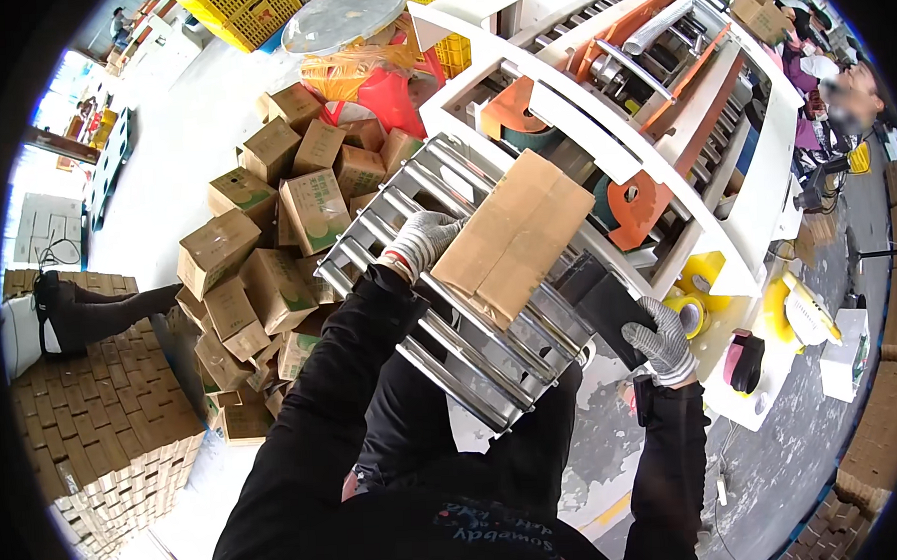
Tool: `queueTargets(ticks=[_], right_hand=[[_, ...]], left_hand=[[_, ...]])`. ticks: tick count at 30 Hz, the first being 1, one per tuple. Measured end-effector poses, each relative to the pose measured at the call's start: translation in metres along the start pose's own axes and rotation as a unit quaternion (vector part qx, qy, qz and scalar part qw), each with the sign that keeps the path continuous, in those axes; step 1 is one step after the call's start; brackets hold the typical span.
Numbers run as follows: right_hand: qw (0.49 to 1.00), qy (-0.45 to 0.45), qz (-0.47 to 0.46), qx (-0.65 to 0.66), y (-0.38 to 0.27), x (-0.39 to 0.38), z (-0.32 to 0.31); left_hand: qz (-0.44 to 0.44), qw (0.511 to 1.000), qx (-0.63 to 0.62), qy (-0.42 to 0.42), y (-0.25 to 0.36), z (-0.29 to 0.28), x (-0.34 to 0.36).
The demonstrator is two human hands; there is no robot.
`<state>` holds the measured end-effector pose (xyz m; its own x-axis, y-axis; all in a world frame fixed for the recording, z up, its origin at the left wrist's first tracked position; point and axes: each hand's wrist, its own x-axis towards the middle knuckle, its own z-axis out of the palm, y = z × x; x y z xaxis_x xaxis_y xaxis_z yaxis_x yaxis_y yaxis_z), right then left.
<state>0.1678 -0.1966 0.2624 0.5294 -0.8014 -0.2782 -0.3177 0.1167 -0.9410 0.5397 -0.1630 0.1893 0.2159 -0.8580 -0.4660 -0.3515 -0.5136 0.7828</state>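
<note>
A taped brown cardboard box sits tilted across the metal rollers of a short conveyor in front of me. My left hand, in a grey-striped knit glove, is closed against its left side, the fingertips partly hidden by the box. Just right of the box, my right hand, gloved likewise, grips a black rectangular block-like object by its near right end. What kind of object it is does not show clearly.
Ahead stands a white-framed machine with orange brackets. Loose cartons pile up left of the rollers, near stacked flat cardboard. Yellow tape rolls lie on the right. Another person is at the far right.
</note>
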Motion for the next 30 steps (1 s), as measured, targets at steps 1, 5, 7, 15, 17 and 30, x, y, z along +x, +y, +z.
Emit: queueTargets(ticks=[1, 5, 7, 15, 17, 30], right_hand=[[1.000, -0.004, -0.011, -0.007, 0.005, 0.003, 0.001], [0.999, -0.028, 0.006, 0.029, -0.006, 0.008, 0.009], [1.000, 0.000, -0.005, 0.026, -0.010, 0.011, 0.021], [0.985, 0.002, -0.107, -0.133, -0.015, -0.027, 0.073], [0.994, -0.085, -0.039, -0.061, -0.036, -0.064, 0.099], [0.986, -0.049, 0.048, -0.154, 0.038, -0.184, 0.159]], left_hand=[[-0.012, 0.997, 0.075, -0.008, 0.006, -0.005, 0.002], [-0.040, 0.956, 0.256, 0.136, 0.016, -0.011, 0.000], [0.004, 0.982, 0.112, 0.149, 0.011, -0.028, -0.003], [0.151, 0.892, 0.405, 0.134, 0.087, 0.013, -0.161], [0.127, 0.908, 0.367, 0.156, 0.069, 0.005, -0.217], [0.010, 0.917, 0.373, 0.140, -0.020, 0.018, -0.319]])
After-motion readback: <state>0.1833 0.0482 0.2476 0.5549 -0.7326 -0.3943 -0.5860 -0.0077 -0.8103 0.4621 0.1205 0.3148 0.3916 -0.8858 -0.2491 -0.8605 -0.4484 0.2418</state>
